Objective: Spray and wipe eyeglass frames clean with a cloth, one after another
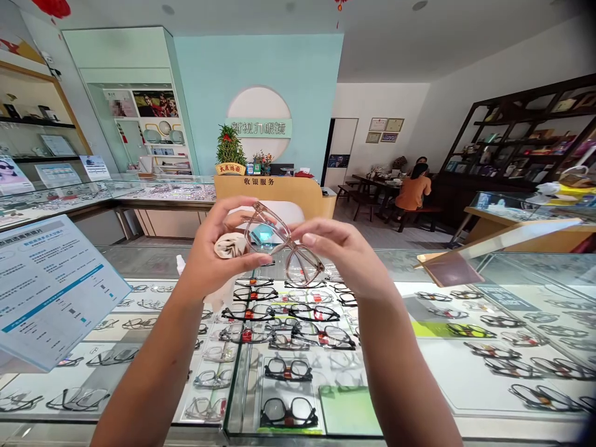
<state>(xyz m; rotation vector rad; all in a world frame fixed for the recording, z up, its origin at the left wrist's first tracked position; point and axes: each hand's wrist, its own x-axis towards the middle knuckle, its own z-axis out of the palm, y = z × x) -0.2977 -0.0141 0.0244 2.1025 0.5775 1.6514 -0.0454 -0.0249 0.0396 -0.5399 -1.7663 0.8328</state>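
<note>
A pair of clear-framed glasses (303,266) is held up, tilted, above the glass display counter. My left hand (218,254) grips one side of the frame between thumb and fingers, with a crumpled beige cloth (230,246) tucked in the same hand. Against the middle of the glasses, near the bridge, rest the fingertips of my right hand (342,251); its thumb lies close to the index finger. Below the hands, rows of dark-framed glasses (288,369) sit inside the display counter (230,397).
A blue and white printed sign (56,292) leans at the left. On the right of the counter stands a tilted mirror (451,270). Beyond are a wooden cashier desk (272,202) and a seated person in orange (413,191) at a dark table.
</note>
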